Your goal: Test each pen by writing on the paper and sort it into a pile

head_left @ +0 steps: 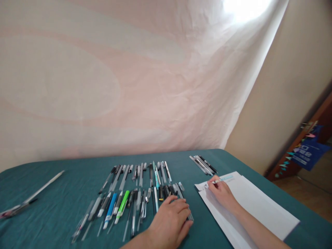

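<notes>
My left hand [171,218] lies palm down at the right end of the front row of pens, its fingers stretched over several of them. It looks open, though what lies beneath the palm is hidden. Over the upper left corner of the white paper [261,204], my right hand [222,194] is closed in a pinch on a slim pen, mostly covered by the fingers. Dark marks show on the paper beside the fingertips, and light blue marks lie just above the hand. A blue marker [110,209] and a green marker [122,206] lie among the front-row pens.
A back row of pens and caps [141,174] lies behind the front row. A small bundle of pens [203,165] sits beyond the paper. At far left is a long white stick-like thing [44,188]. A pale curtain [145,86] hangs behind the green-covered table [59,214].
</notes>
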{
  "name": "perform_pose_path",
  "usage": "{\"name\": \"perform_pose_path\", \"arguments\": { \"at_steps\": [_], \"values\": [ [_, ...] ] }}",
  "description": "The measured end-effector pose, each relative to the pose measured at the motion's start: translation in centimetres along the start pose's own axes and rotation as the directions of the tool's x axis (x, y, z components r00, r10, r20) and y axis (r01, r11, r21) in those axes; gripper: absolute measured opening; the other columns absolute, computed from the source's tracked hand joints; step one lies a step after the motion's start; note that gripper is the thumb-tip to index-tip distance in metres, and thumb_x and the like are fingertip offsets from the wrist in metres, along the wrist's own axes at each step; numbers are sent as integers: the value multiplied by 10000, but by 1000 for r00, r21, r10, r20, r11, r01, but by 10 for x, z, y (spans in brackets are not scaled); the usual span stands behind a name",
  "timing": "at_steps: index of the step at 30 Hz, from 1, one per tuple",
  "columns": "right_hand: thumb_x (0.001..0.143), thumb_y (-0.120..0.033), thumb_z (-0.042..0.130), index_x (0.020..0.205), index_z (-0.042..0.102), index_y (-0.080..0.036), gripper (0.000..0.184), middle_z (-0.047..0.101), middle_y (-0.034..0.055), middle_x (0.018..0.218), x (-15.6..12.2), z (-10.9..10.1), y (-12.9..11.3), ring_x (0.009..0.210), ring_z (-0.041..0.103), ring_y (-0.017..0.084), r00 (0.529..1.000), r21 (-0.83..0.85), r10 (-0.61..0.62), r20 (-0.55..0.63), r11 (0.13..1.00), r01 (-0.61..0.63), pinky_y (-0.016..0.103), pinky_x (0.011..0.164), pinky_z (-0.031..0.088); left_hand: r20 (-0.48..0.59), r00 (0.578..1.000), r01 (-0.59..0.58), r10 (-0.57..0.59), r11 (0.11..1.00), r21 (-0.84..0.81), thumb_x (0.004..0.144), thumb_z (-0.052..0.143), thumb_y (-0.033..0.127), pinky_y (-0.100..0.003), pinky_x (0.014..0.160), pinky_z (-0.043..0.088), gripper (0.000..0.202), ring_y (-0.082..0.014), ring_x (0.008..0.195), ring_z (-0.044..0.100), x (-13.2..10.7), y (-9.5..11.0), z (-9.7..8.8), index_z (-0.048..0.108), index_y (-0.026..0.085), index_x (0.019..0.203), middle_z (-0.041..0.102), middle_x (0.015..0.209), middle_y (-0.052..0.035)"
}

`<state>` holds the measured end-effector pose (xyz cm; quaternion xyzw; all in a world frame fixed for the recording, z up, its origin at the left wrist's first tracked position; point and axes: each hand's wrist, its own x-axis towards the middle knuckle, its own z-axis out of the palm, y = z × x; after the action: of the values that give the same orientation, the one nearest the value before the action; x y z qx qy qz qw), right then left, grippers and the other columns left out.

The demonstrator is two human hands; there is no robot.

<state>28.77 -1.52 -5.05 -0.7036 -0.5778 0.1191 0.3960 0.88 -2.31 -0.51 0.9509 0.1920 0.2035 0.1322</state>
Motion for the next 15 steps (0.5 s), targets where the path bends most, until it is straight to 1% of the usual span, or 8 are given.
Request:
{"name": "perform_pose_path", "arguments": {
  "at_steps": [3,8,12,15],
  "values": [
    [779,-370,443,667,485,-203,205,443,-61,473,0,0,0,472,450,130,1000,-17,3,-11,1000,-3,238,488,291,3,1000,-1,1,1000,5,891,410,261,-374,1007,258,241,-188,1108,490,0,-1,0,534,222,1094,615,1098,-33],
    [771,-368,442,650,469,-206,204,422,-65,460,-1,0,1,448,422,117,1000,43,26,-15,999,-25,231,471,289,-14,1000,-7,7,1000,-1,889,416,258,-368,996,270,237,-190,1085,505,0,-1,1,545,222,1084,625,1073,-41],
    [780,-365,437,650,453,-210,202,404,-72,457,-2,0,1,450,421,118,1000,10,11,13,1000,-11,230,471,276,-26,1000,4,-4,1000,-3,889,419,260,-363,993,273,227,-185,1071,515,0,-1,2,555,221,1066,632,1055,-37],
    [794,-364,419,661,456,-211,207,422,-68,469,-1,-1,1,459,432,122,1000,7,17,7,1000,-17,232,476,282,-35,999,-11,11,1000,7,891,412,266,-358,985,285,230,-186,1062,521,0,-2,2,562,219,1059,637,1039,-43]
  ]
}}
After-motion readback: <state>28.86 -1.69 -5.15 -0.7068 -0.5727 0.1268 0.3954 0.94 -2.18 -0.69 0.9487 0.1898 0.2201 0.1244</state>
